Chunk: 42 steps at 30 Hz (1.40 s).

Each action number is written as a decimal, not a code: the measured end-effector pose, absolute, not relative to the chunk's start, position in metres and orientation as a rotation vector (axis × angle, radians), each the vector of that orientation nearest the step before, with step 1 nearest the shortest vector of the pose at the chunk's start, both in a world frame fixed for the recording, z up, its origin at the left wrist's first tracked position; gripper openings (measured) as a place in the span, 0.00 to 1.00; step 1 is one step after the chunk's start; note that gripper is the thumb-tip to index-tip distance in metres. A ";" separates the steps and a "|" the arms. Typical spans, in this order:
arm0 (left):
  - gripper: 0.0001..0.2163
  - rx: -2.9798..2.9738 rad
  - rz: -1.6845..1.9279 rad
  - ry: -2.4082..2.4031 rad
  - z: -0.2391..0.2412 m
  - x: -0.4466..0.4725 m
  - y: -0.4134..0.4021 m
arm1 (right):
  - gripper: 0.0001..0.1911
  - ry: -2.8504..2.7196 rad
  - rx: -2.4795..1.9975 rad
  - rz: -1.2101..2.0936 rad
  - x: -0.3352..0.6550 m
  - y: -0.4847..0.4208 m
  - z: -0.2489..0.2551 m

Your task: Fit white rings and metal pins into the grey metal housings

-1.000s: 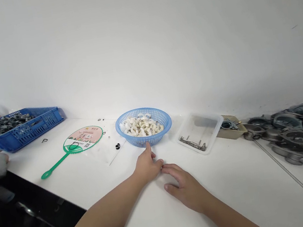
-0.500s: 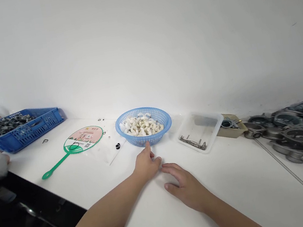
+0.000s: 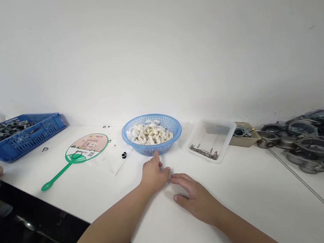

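Right hand (image 3: 197,200) lies open and empty on the white table (image 3: 254,189), left hand (image 3: 154,175) empty too, fingers loose, one fingertip (image 3: 156,154) touching the blue basket (image 3: 161,118) of white pieces (image 3: 148,134), right near the table's back edge!

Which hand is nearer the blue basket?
Left. The left hand is right at the front of the blue mesh basket, index fingertip at or almost at its wall. The right hand lies farther back and off to the basket's right.
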<state>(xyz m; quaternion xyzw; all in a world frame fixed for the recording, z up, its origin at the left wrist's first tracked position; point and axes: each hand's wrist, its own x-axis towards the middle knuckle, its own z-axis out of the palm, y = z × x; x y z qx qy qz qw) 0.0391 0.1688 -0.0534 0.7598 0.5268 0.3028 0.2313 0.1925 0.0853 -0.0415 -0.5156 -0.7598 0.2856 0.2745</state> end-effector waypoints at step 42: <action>0.26 2.160 0.745 1.534 -0.038 0.042 0.174 | 0.26 -2.133 -1.458 0.607 0.202 0.105 -0.056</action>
